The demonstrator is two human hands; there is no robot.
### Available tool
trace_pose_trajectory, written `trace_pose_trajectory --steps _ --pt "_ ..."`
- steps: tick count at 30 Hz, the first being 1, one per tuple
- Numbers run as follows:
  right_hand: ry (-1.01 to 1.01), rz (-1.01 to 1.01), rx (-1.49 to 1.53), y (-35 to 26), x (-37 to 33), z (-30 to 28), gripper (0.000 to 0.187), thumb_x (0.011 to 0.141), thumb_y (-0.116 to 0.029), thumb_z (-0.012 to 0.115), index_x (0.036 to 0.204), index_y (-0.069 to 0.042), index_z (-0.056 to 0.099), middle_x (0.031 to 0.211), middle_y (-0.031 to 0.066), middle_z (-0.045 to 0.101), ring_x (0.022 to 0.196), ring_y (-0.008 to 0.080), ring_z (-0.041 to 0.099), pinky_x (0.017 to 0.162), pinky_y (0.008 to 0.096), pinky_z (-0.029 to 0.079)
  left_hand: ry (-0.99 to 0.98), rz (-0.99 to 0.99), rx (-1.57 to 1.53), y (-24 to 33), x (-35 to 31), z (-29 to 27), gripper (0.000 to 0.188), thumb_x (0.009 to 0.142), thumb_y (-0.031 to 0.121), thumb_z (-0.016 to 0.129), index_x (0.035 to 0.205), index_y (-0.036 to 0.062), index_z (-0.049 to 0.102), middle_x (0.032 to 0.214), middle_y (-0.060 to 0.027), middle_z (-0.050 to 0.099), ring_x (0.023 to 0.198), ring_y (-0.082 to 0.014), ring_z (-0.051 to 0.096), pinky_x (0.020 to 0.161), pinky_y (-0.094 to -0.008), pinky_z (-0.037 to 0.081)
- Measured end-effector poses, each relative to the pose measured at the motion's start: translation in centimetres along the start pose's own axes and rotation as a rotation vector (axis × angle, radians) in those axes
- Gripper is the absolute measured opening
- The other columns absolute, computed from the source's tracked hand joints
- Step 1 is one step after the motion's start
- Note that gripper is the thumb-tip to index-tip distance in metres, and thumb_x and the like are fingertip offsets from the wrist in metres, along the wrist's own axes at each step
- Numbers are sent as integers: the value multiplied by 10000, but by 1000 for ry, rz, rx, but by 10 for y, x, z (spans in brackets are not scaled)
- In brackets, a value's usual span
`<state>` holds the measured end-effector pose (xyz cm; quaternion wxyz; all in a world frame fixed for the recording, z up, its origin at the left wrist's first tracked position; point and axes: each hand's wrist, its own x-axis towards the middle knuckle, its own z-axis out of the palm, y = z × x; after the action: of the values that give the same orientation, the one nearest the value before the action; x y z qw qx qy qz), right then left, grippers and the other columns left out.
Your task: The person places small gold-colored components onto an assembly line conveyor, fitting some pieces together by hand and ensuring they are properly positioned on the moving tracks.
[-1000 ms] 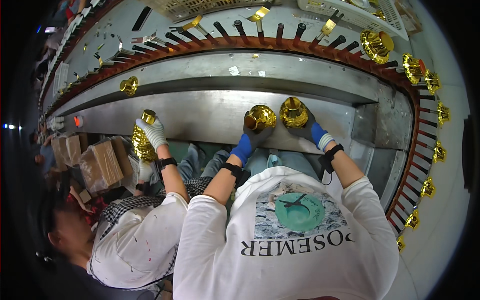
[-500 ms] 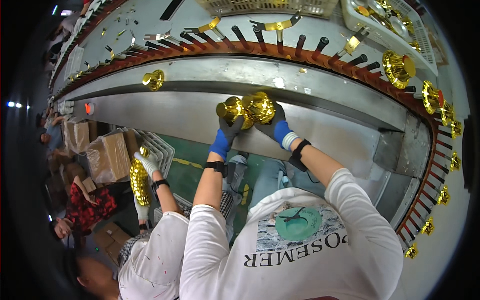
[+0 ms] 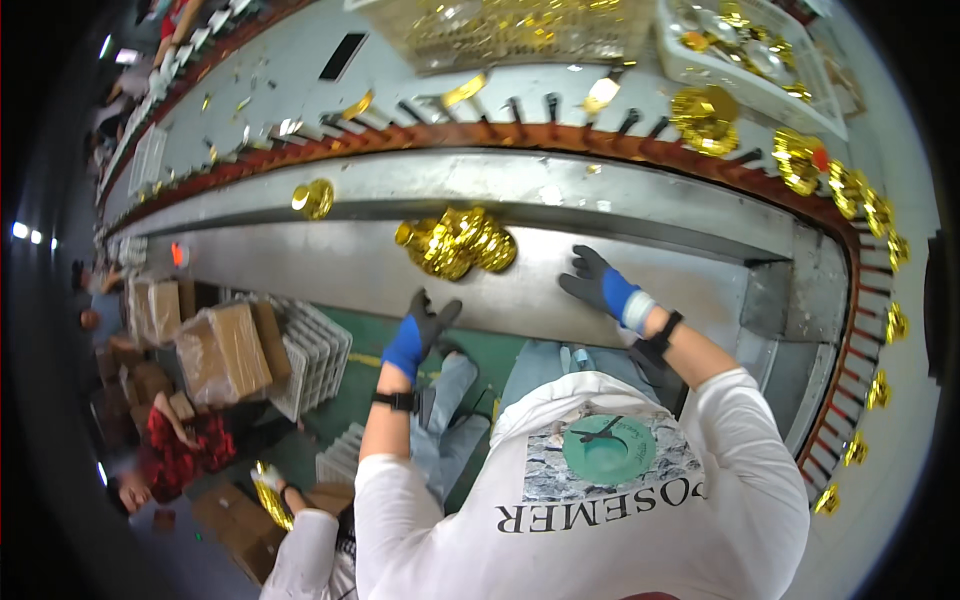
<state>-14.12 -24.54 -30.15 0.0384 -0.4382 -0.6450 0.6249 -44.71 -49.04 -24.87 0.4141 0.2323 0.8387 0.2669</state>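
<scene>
Two shiny gold bell-shaped ornaments (image 3: pixel 458 242) lie side by side on the grey metal ledge (image 3: pixel 300 262) in front of me. My left hand (image 3: pixel 428 322), in a dark and blue glove, hovers just below them with fingers spread, holding nothing. My right hand (image 3: pixel 598 284), gloved the same, is spread flat on the ledge to the right of the ornaments and touches neither. A single gold ornament (image 3: pixel 314 198) sits further left on the upper step.
A curved brown conveyor rail (image 3: pixel 560 138) with black pegs carries gold ornaments (image 3: pixel 800 158) along the right. White bins (image 3: pixel 740 50) of gold parts stand behind it. Cardboard boxes (image 3: pixel 225 350) and white crates (image 3: pixel 315 350) sit lower left, where another person's gloved hand (image 3: pixel 268 492) holds a gold piece.
Both my hands held the two gold ornaments against the ledge; now they have let go and drawn back, left hand downward, right hand to the right. The other person has shifted lower left.
</scene>
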Motion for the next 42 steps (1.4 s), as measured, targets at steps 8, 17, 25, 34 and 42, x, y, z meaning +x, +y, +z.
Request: trace_pose_trajectory --steps 8,17,25,34,42 --pt "947 -1029 -858 -209 -137 -252 452 948 -217 787 1379 -115 700 1357 207 712 1221 409 687 1026 511 562 -208 849 -1 362 -67 40 622 1012 278 791 1514 -14 568 1172 -157 728 977 -128 698 871 -288 561" --pt "757 -587 -1028 -214 -87 -301 457 965 -295 722 1359 -64 699 1241 239 728 1100 458 697 968 523 561 200 1243 630 463 19 103 617 939 490 788 1421 127 657 1243 -240 744 1049 -429 748 891 -510 604" --pt "392 -711 -684 -59 -150 -231 430 874 -212 820 1262 -63 712 1193 197 725 1096 417 681 938 516 557 -145 1048 333 298 -65 182 606 896 251 883 1400 20 640 1215 -228 718 1041 -388 732 883 -442 605" --pt "341 -190 -697 128 -70 -206 543 830 -248 838 1316 -61 681 1226 199 720 1143 406 687 977 515 563 -139 571 387 160 53 345 706 887 333 805 1507 116 549 1428 -238 617 1260 -446 644 1003 -541 564" --pt "654 -830 -686 14 -134 -308 535 886 -244 823 1369 -64 682 1207 212 733 1155 424 694 1010 539 553 -160 912 382 303 -19 286 745 909 325 840 1545 77 542 1291 -249 701 1025 -380 740 891 -487 609"
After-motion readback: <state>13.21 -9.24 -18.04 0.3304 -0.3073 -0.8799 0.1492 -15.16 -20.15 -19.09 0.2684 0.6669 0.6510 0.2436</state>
